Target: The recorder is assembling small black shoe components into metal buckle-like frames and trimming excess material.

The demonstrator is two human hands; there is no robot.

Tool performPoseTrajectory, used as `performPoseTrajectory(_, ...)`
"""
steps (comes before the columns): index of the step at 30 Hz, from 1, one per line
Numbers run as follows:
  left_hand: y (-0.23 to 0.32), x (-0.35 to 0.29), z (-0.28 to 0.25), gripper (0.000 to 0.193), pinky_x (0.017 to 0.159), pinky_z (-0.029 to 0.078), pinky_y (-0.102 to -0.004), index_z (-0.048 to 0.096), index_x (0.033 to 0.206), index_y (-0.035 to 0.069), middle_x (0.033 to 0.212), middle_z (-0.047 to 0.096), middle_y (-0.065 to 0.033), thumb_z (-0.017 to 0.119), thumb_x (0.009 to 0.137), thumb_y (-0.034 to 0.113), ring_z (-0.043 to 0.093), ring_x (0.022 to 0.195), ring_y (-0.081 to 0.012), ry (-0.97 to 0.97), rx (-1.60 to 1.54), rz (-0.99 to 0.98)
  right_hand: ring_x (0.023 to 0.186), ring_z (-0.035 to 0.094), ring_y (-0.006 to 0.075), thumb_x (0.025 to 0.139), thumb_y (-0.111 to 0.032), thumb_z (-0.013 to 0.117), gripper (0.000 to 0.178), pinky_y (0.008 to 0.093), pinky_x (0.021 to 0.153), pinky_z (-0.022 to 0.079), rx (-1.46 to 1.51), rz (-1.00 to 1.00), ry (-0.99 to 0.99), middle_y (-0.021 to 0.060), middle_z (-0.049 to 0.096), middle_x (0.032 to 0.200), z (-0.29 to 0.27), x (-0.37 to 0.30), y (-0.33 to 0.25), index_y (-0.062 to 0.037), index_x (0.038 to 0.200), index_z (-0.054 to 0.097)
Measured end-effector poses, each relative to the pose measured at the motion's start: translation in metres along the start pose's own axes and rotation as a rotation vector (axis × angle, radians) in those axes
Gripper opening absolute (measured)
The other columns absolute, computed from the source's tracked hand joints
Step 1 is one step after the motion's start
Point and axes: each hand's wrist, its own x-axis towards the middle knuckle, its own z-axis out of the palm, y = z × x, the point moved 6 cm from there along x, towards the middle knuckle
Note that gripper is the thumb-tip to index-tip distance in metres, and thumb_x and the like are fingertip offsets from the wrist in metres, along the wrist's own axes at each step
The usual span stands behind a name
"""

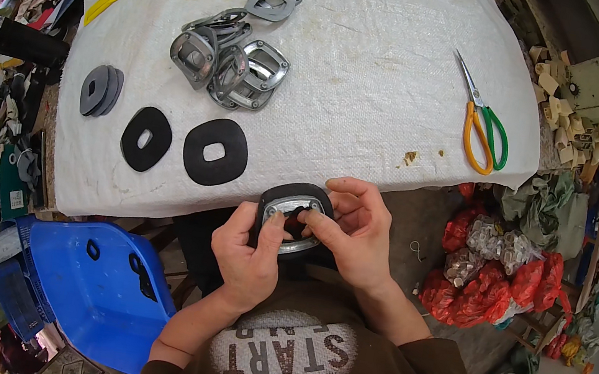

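Observation:
Close to my body, at the table's front edge, both hands hold a silvery metal frame [287, 205] set against a black rounded pad [304, 189]. My left hand [248, 261] grips its left side, thumb on the metal. From the right, my right hand [356, 236] pinches at the opening in the middle; whatever its fingertips press there is hidden. Two flat black pads, one on the left [146, 139] and one on the right [236, 154], lie just beyond, each with an oval hole. Farther back is a heap of metal frames [265, 66], with a grey pad [271, 5] on a frame behind it.
A stack of grey pads [97, 91] and a yellow strip [102, 5] lie on the left of the white-covered table [362, 80]. Scissors [485, 129] with orange and green handles lie at right. A blue tub [82, 294] stands lower left; red bags [481, 292] fill the lower right.

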Motion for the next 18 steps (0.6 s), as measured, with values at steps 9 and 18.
performPoseTrajectory(9, -0.003, 0.004, 0.006, 0.021, 0.063, 0.043, -0.02, 0.055, 0.087, -0.003, 0.074, 0.058, -0.0035, 0.053, 0.086, 0.018, 0.051, 0.066, -0.0064, -0.117, -0.032, -0.067, 0.066, 0.054, 0.0114, 0.083, 0.0, 0.054, 0.032, 0.024, 0.06, 0.046, 0.046, -0.013, -0.081, 0.0099, 0.056, 0.081, 0.002, 0.006, -0.003, 0.0007, 0.111, 0.039)
performPoseTrajectory(18, -0.017, 0.001, 0.015, 0.04, 0.077, 0.042, -0.0249, 0.05, 0.108, -0.005, 0.092, 0.059, -0.007, 0.048, 0.089, 0.03, 0.054, 0.084, -0.0111, -0.354, -0.525, -0.28, 0.072, 0.055, 0.0095, 0.084, -0.001, 0.053, 0.034, 0.0221, 0.061, 0.046, 0.006, -0.16, -0.047, 0.0094, 0.057, 0.084, 0.0, 0.0, -0.012, 0.0006, 0.115, 0.038)
